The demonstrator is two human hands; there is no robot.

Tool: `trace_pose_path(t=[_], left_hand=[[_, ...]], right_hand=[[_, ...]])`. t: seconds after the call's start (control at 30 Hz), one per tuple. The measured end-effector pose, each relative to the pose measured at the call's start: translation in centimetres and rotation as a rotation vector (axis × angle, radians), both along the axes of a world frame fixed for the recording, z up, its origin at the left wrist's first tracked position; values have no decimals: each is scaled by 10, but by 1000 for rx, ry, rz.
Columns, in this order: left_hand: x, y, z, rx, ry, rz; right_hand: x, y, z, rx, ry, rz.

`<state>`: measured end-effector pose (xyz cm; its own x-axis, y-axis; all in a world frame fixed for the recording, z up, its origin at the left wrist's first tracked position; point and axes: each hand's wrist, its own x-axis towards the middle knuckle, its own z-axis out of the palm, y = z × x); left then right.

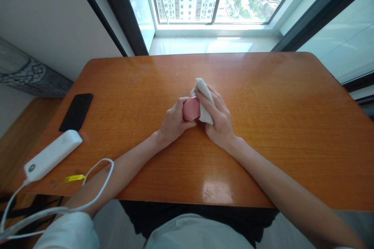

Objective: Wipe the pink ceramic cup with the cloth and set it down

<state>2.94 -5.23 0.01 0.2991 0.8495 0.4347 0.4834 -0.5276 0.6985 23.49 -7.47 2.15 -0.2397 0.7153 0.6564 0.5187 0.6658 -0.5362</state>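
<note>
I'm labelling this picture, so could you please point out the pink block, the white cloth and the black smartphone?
Pink block [191, 109], head view: middle of its visible face.
White cloth [205, 115], head view: its lower part.
Black smartphone [76, 112], head view: middle of its surface.

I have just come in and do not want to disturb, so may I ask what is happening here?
Over the brown wooden table, the person's left hand grips a small pink faceted block. The right hand holds a white crumpled cloth or tissue against the block's right side. At the table's left end lie a flat black phone and a long white device.
</note>
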Motion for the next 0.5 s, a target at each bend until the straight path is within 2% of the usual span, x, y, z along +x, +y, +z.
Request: trace_pose_path(t=[0.1,0.23,0.3,0.43,0.5], left_hand=[[-1,1,-1,-4,-11,-18],[1,0,1,13,9,10],[1,-1,2,8,8,19],[0,0,0,-19,0,1],[0,1,0,-14,-2,-6]], right_hand=[[-1,-2,0,109,-73,49],[0,4,-5,-121,156,-41],[-1,3,-5,-154,190,-55],[-4,-5,-1,47,1,16],[-3,-3,-4,65,-8,24]])
